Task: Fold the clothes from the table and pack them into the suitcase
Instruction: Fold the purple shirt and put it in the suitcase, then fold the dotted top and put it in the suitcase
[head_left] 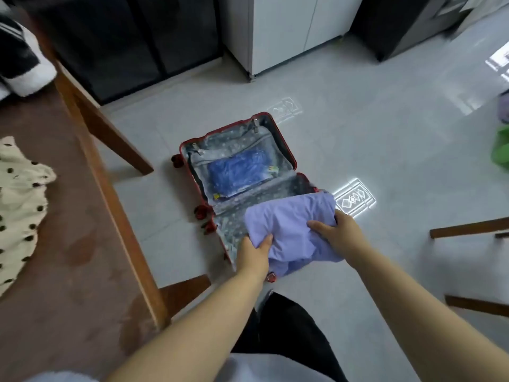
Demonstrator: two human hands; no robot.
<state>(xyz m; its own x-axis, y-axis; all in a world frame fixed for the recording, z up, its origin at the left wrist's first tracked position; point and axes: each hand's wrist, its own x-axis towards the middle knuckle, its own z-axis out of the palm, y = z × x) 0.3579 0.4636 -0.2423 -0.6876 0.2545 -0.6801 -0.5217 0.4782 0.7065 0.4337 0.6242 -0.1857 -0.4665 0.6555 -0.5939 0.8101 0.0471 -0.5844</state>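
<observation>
A red suitcase (pixel 286 146) lies open on the floor, its lining grey with pale dots. The far half holds a blue item (pixel 239 172) behind a clear cover. A folded lilac garment (pixel 289 216) hangs over the near half. My left hand (pixel 254 253) grips the garment's near left edge. My right hand (pixel 334 231) grips its right side, thumb on top. The near half is mostly hidden under the garment. A cream garment with dark dots (pixel 19 205) lies on the brown table (pixel 68 257) at the left.
A black and white fluffy item (pixel 20 56) sits at the table's far corner. Dark cabinets (pixel 124 45) and a white cabinet (pixel 286 28) stand behind the suitcase. Green and purple things (pixel 502 144) lie at the right edge. Wooden chair parts (pixel 473 227) stick in from the right.
</observation>
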